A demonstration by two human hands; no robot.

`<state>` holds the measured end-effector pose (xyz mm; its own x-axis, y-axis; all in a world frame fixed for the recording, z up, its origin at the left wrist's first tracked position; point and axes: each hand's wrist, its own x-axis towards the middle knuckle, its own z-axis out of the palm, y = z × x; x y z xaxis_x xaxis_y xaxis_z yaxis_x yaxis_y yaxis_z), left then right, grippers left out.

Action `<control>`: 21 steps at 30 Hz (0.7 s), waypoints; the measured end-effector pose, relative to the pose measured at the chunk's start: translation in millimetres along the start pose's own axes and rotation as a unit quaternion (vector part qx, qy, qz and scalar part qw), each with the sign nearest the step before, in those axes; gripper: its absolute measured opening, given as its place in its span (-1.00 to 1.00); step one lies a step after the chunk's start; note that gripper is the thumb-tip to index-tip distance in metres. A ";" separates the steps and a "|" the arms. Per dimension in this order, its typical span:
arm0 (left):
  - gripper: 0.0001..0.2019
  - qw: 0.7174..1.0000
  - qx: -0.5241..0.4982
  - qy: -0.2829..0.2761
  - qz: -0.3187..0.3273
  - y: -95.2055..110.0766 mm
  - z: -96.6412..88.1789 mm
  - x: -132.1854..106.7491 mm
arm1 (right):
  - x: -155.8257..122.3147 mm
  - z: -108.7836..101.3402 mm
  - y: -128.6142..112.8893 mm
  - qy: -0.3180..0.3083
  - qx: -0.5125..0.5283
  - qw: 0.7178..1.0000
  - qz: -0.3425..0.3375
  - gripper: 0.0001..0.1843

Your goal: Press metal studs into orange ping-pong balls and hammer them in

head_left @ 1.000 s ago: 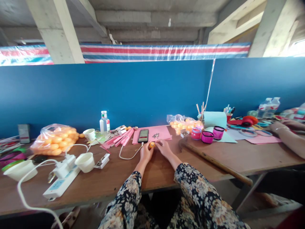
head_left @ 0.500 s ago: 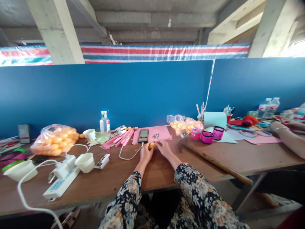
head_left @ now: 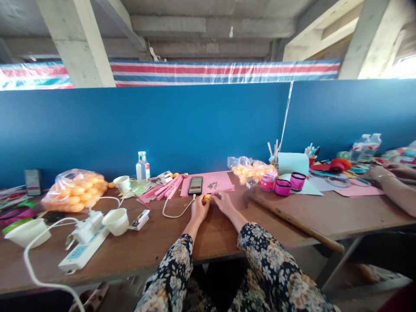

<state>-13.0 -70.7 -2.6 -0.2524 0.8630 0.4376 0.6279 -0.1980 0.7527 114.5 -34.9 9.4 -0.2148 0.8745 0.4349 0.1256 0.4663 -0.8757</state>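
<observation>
A small orange ball with a dark mark on it sits in the fingers of my left hand, which is closed on it. My right hand is beside the ball, thumb and fingertips pinched together near its right side; anything between them is too small to make out. Just beyond my hands lies a pink sheet. On it are a phone with a white cable plugged in and a little pile of small metal pieces.
Bags of orange balls stand at left and at back right. A power strip and white cups are on the left. A wooden stick crosses the table's right front edge. Another person's arm rests at far right.
My hands and the ball stay almost in place. At far right, the other person's hand has shifted slightly.
</observation>
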 end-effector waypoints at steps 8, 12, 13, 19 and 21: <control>-0.65 1.000 0.001 0.000 0.002 -2.2 1.1 0.5 | -0.5 -0.3 -1.4 0.002 -0.002 1.000 0.000 -0.85; -0.66 1.000 -0.001 -0.001 0.005 -1.7 0.7 0.1 | -0.5 0.0 -1.5 0.000 0.003 1.000 0.003 -0.85; -0.66 1.000 -0.002 -0.001 0.006 -1.8 0.8 0.1 | -0.4 0.1 -1.2 0.000 0.004 1.000 0.004 -0.86; -0.65 1.000 -0.003 0.006 0.018 -3.0 0.5 0.7 | 0.7 0.5 3.1 -0.003 0.013 1.000 0.009 -0.87; -0.64 1.000 -0.002 0.012 0.024 -2.7 -0.2 0.8 | 1.1 0.7 4.3 -0.007 0.020 1.000 0.012 -0.86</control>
<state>-15.1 -69.6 -4.2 -0.2401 0.8410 0.4848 0.6364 -0.2408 0.7328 114.1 -32.1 6.0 -0.2252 0.8831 0.4117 0.0919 0.4399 -0.8933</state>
